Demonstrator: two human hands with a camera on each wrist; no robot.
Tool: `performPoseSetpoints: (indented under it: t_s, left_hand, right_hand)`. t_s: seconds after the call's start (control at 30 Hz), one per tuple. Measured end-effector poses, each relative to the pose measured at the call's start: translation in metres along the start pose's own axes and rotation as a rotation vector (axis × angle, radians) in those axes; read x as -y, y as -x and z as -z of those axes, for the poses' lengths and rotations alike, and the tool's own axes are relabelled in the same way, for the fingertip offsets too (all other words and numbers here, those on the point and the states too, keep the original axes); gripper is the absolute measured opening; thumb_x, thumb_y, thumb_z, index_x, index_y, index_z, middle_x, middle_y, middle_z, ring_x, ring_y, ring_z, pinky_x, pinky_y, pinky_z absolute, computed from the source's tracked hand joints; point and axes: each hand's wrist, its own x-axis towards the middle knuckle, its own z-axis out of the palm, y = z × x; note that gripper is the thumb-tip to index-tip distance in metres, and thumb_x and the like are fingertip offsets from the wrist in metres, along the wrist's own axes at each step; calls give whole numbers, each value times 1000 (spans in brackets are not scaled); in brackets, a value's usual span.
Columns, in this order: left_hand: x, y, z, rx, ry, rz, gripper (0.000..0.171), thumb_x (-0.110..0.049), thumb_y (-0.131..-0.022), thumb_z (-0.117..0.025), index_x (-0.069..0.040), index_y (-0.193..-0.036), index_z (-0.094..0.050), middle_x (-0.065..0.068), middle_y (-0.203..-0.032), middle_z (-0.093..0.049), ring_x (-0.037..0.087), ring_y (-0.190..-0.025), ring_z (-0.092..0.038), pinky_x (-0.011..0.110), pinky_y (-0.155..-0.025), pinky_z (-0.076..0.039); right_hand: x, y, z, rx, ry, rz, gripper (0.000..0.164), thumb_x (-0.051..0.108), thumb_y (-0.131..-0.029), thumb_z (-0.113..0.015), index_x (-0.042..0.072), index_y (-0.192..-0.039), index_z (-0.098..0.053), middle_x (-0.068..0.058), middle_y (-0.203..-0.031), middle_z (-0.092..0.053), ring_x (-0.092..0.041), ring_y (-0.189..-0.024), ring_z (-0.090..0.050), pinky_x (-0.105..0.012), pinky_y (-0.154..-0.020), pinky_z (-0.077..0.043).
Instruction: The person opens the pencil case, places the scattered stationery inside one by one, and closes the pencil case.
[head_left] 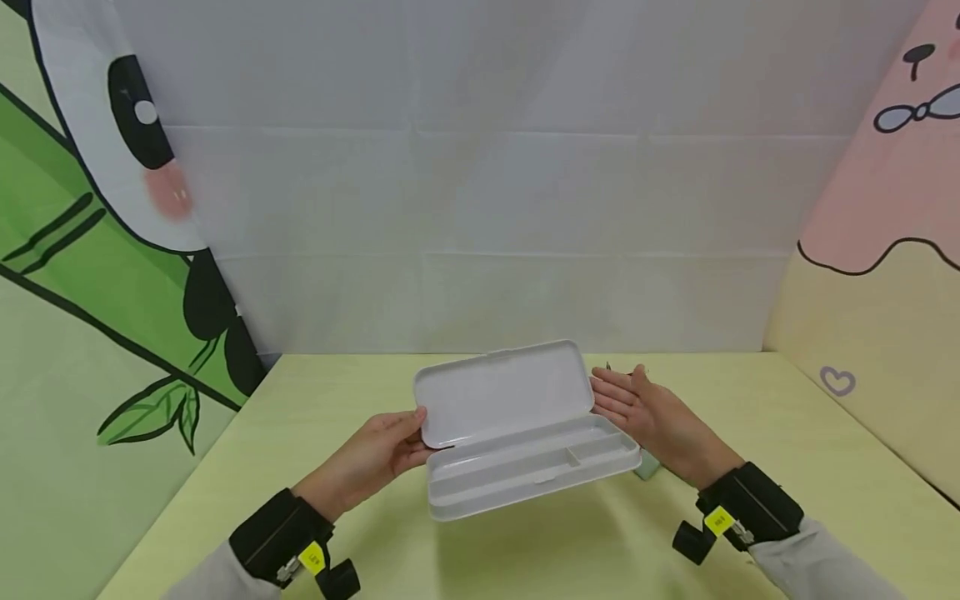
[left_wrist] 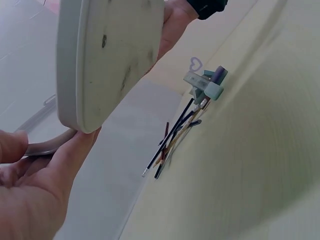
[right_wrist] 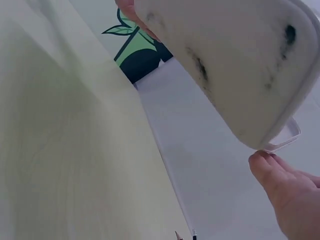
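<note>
A white pencil case (head_left: 517,479) hangs above the table with its lid (head_left: 502,396) swung up. Inside, its tray has a long compartment and a small divider towards the right, with nothing lying in it. My left hand (head_left: 386,450) grips the left end near the hinge, thumb on the lid's edge and fingers behind. At the other end, my right hand (head_left: 660,425) has its fingers straight, palm turned towards the case, fingertips right at the lid's edge. Dark scuffs mark the case's underside (right_wrist: 240,70) in the right wrist view.
Several pencils (left_wrist: 175,132) lie in a loose pile on the pale yellow table (head_left: 360,533). Beside them in the left wrist view are small blocks, one pale green (left_wrist: 214,91). A white wall (head_left: 480,192) stands behind, with painted panels at both sides.
</note>
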Motion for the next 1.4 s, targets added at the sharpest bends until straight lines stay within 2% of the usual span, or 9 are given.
performPoseSetpoints:
  t_s: [0.2, 0.3, 0.43, 0.57, 0.7, 0.97, 1.07, 1.2, 1.4]
  left_hand:
    - [-1, 0, 7, 53, -3, 27, 56, -28, -99, -45, 18, -129, -38, 12, -104, -63, 16, -94, -63, 29, -89, -49]
    - [2, 0, 8, 76, 4, 36, 56, -29, -98, -47, 17, -130, -38, 12, -103, -63, 15, -92, -63, 29, -89, -49]
    - [8, -1, 10, 88, -14, 42, 57, -29, -98, -47, 16, -131, -37, 13, -107, -61, 16, -95, -62, 29, -89, -49]
    - [13, -5, 13, 48, -110, 1, 53, -26, -97, -48, 15, -130, -40, 19, -114, -58, 19, -99, -62, 30, -88, -49]
    - [15, -13, 17, -15, -287, -67, 46, -19, -97, -50, 14, -128, -44, 24, -119, -56, 24, -102, -62, 35, -87, -50]
    - [11, -41, 33, -101, -615, -221, 31, -2, -94, -52, 15, -120, -52, 28, -110, -60, 30, -94, -65, 32, -79, -54]
    - [16, -53, 38, -129, -688, -211, 28, 0, -93, -53, 14, -117, -55, 26, -107, -62, 28, -90, -66, 31, -76, -55]
    - [28, -63, 43, -167, -728, -152, 26, 4, -90, -55, 13, -114, -57, 25, -103, -64, 27, -86, -67, 32, -73, -56]
    - [39, -69, 44, -161, -744, -123, 24, 6, -89, -55, 15, -111, -58, 25, -100, -65, 28, -85, -67, 30, -70, -56]
  right_hand:
    - [-6, -8, -2, -37, 119, -80, 56, 16, -98, -48, -13, -140, -24, -21, -139, -38, -19, -114, -54, -35, -97, -43]
    - [-8, -11, -3, -17, 191, -124, 53, 17, -95, -54, -13, -135, -35, -14, -123, -54, -22, -105, -59, -36, -92, -48]
    - [-10, -12, -5, -7, 258, -144, 48, 17, -92, -59, -13, -127, -46, -13, -111, -63, -24, -98, -63, -39, -88, -50]
    - [-12, -15, -5, -21, 349, -153, 45, 17, -90, -63, -10, -124, -51, -15, -109, -65, -24, -98, -63, -40, -86, -51]
    - [-16, -23, -4, -71, 447, -133, 43, 19, -88, -65, -8, -121, -54, -14, -106, -66, -22, -94, -63, -37, -80, -53]
    - [-27, -52, 9, -128, 490, -67, 37, 15, -87, -67, -8, -114, -59, -17, -104, -67, -23, -95, -64, -44, -84, -52]
    - [-38, -61, 15, -154, 499, -64, 36, 11, -86, -67, -9, -115, -59, -18, -105, -66, -24, -95, -64, -47, -85, -50]
    - [-56, -69, 20, -157, 489, -93, 36, 5, -86, -65, -13, -116, -57, -22, -106, -64, -25, -95, -64, -43, -82, -53]
    - [-73, -71, 23, -207, 455, -140, 36, 3, -85, -65, -14, -115, -56, -23, -106, -64, -25, -93, -64, -37, -79, -54]
